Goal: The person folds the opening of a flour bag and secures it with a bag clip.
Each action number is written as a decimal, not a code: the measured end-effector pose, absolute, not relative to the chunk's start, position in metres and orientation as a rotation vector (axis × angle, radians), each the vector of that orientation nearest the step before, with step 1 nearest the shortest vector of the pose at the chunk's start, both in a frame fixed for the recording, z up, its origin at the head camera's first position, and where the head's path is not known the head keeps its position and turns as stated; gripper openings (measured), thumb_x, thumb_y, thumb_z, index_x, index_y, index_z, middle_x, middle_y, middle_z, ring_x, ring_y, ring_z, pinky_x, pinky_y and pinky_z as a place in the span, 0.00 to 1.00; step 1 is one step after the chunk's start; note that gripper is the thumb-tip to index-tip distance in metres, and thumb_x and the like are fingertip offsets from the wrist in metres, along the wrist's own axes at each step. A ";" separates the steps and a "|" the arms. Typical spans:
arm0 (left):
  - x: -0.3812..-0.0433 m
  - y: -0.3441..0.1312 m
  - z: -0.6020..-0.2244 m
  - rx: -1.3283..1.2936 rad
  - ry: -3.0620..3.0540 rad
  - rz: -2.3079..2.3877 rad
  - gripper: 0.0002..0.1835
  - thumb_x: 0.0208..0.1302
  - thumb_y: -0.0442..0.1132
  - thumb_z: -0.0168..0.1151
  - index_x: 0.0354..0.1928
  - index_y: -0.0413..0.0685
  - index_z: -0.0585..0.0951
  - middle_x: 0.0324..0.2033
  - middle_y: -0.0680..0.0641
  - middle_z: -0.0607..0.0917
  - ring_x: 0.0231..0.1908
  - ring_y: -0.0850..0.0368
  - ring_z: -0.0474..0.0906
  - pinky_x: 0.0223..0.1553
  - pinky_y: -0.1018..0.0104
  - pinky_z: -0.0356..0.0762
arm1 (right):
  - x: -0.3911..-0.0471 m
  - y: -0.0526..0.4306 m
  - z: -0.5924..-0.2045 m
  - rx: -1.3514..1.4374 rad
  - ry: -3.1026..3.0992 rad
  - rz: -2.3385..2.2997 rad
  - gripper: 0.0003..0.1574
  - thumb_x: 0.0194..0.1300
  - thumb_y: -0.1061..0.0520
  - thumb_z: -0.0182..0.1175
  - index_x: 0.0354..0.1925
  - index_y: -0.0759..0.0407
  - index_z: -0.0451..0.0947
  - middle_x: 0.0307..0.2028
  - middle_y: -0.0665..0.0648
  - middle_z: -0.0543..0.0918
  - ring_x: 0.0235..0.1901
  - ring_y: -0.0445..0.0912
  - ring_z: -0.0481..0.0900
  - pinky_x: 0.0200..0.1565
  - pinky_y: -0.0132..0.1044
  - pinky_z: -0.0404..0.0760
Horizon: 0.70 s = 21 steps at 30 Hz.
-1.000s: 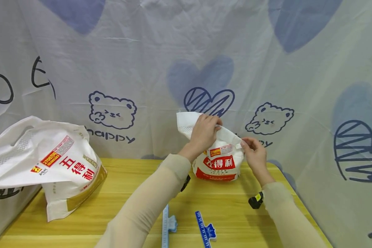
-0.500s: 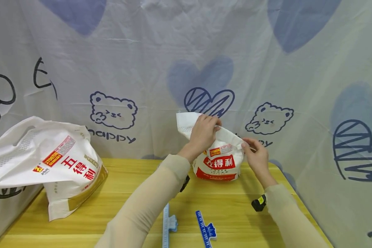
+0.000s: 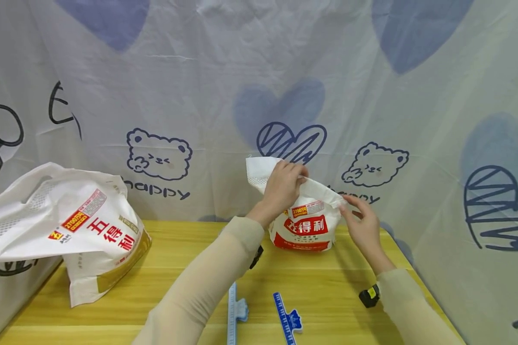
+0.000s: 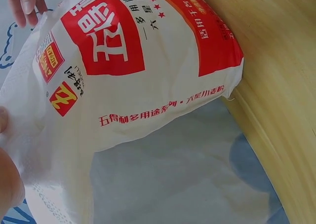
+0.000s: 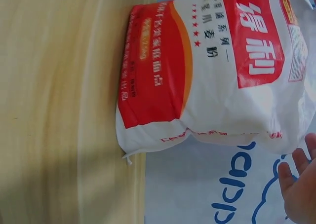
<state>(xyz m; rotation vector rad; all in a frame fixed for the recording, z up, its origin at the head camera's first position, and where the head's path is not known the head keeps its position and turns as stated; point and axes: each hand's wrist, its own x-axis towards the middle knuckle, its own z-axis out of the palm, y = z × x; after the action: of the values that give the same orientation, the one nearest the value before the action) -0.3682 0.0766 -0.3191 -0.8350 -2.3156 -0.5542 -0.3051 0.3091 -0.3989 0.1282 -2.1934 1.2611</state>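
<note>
A white and red flour bag (image 3: 306,226) stands on the wooden table with its top folded over into a slanting flap. My left hand (image 3: 283,186) grips the folded top near its middle, and the loose end of the flap sticks out to the left. At the flap's right corner, my right hand (image 3: 362,224) pinches the edge between thumb and forefinger. Its other fingers (image 5: 286,177) are spread apart beside the bag in the right wrist view. The left wrist view shows the bag's side (image 4: 118,100) and the left thumb at the picture's edge.
A larger white flour bag (image 3: 99,230) with a gold base leans at the table's left. Nearer me lie a light blue bag clip (image 3: 233,314) and a dark blue bag clip (image 3: 287,318). A patterned cloth (image 3: 216,110) hangs close behind the table (image 3: 177,268).
My right hand has shifted slightly right and its forearm has swung outward, drawing the flap's corner a little to the right. The left hand has stayed in place.
</note>
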 end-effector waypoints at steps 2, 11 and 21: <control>-0.368 0.077 -0.320 -0.840 -2.300 -0.563 0.06 0.77 0.38 0.60 0.48 0.50 0.84 0.47 0.51 0.88 0.50 0.52 0.77 0.62 0.61 0.70 | -0.300 0.309 -0.400 0.128 -2.217 1.246 0.26 0.77 0.55 0.61 0.68 0.59 0.76 0.67 0.61 0.77 0.68 0.55 0.72 0.67 0.57 0.74; -0.365 0.075 -0.321 -0.859 -2.291 -0.588 0.06 0.76 0.38 0.60 0.49 0.50 0.84 0.47 0.51 0.88 0.51 0.52 0.77 0.63 0.62 0.70 | -0.279 0.305 -0.408 0.193 -2.282 1.198 0.29 0.77 0.55 0.62 0.72 0.57 0.73 0.70 0.60 0.76 0.68 0.57 0.73 0.65 0.57 0.76; -0.363 0.073 -0.324 -0.861 -2.281 -0.573 0.06 0.76 0.39 0.61 0.49 0.50 0.84 0.47 0.52 0.88 0.51 0.52 0.78 0.66 0.62 0.69 | -0.259 0.293 -0.426 0.379 -2.303 1.116 0.26 0.71 0.62 0.66 0.66 0.59 0.78 0.64 0.61 0.81 0.62 0.55 0.77 0.58 0.50 0.83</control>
<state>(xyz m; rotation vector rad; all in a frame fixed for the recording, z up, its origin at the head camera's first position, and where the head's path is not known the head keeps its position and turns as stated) -0.3632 0.0731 -0.3241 -0.8615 -2.2808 -0.5731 -0.2592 0.2932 -0.4256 0.3791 -2.3035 1.1156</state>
